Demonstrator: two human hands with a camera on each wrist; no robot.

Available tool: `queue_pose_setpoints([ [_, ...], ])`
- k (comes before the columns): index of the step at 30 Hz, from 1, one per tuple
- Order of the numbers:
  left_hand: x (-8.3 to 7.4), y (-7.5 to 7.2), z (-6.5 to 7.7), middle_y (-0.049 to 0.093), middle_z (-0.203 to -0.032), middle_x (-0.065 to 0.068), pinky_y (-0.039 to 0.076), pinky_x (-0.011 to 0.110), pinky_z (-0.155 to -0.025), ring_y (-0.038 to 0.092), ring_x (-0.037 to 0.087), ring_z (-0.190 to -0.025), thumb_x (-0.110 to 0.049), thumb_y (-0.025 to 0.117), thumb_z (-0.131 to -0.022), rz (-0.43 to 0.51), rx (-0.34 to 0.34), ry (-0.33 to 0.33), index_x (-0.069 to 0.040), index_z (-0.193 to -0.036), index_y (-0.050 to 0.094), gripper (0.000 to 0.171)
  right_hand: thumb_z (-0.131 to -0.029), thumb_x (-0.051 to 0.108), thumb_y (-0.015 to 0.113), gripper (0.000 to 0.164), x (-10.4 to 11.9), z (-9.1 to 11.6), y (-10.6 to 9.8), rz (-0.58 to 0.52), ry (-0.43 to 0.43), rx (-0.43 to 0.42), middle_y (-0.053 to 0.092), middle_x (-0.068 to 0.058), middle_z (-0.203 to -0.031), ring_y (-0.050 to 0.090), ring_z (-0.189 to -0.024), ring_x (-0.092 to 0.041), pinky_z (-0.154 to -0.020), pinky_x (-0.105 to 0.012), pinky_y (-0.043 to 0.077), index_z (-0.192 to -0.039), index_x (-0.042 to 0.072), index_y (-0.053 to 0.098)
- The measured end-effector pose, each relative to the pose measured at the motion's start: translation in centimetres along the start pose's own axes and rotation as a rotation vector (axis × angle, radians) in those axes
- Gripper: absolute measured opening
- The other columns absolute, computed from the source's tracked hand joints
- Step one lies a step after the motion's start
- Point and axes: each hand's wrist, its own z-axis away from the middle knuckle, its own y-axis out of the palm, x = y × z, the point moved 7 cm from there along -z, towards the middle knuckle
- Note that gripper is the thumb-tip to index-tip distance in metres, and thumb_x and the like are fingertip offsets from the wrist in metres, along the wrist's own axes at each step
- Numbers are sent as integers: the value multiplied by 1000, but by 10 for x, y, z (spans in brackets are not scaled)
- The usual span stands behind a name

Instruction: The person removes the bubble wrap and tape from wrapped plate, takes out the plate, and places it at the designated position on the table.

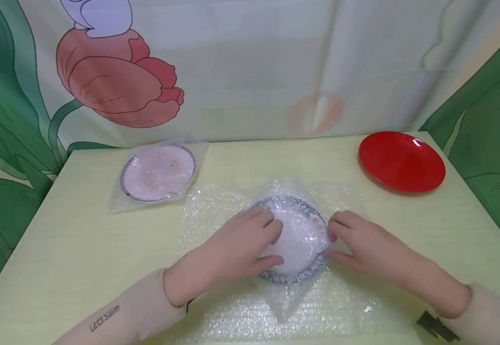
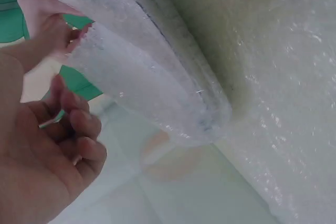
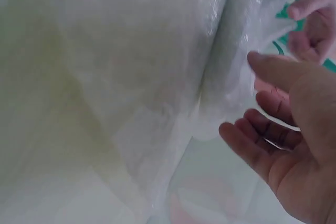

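Fingers loosely curved, empty: left hand [image 1: 241,244] over, right hand [image 1: 364,242] beside round blue-rimmed white plate [image 1: 300,239]; clear bubble-wrap sheet [image 1: 336,306] beneath, presumably cushioning.

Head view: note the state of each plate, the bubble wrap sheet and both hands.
Red plate: unwrapped.
Left plate: inside clear wrap.
Middle plate: covered in bubble wrap.
Bubble wrap sheet: spread beneath middle plate.
Left hand: fingers bent, holding nothing.
Right hand: at middle plate's edge, contact unclear.

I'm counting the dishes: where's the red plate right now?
In the head view, the red plate lies near the far right corner of the table, beyond the right hand.
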Motion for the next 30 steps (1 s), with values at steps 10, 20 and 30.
queue_pose_setpoints([
  [10, -36, 15, 32, 60, -92, -6, 53, 24, -75, 58, 10, -84, -41, 66, -100, -95, 110, 123, -13, -100, 67, 28, -82, 20, 89, 33, 11, -1, 7, 126, 6, 14, 67, -3, -103, 64, -96, -20, -82, -36, 59, -109, 9, 73],
  [20, -44, 39, 56, 48, -154, 8, 35, 36, -117, 42, 23, -143, -52, 63, -99, -125, 341, 70, -12, -154, 45, 71, -81, 15, 88, 26, 21, 0, 9, 216, -59, -32, 69, -6, -99, 63, -93, -24, -77, -36, 59, -100, 7, 73],
  [30, -38, 43, 60, 35, -162, 12, 25, 41, -122, 29, 28, -151, -51, 66, -97, -66, 363, 46, -18, -159, 39, 75, -80, 11, 86, 17, 29, -1, 12, 313, -144, -74, 61, 0, -82, 55, -77, -20, -63, -30, 53, -82, 10, 69],
])
